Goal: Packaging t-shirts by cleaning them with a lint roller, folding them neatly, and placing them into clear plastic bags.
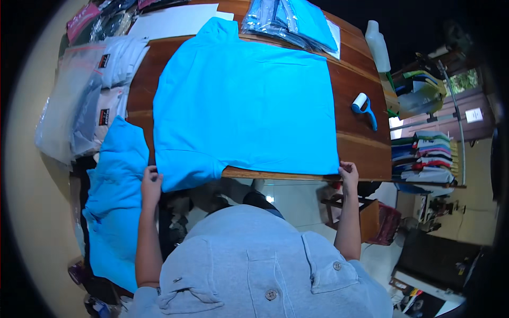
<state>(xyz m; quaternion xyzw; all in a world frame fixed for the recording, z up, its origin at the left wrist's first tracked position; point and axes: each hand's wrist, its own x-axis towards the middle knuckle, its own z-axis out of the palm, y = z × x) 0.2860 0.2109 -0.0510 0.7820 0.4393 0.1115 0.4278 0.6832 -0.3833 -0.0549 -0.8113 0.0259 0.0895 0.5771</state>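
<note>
A bright blue shirt (254, 106) lies spread flat and sideways on a brown wooden table (358, 79). One sleeve points to the far edge; the other hangs a little over the near edge. My left hand (151, 185) is closed at the shirt's near left edge, fingertips pinching the cloth. At the near right corner my right hand (348, 174) pinches the fabric between thumb and fingers. More blue garments (114, 201) are heaped to the left of my left forearm.
A lint roller (366, 110) lies on the table's right side. Bagged garments (289, 24) and white sheets (175, 22) are at the far edge; clear-bagged white clothes (101, 90) are stacked left. A white bottle (376, 46) stands far right, near a rack of folded shirts (424, 156).
</note>
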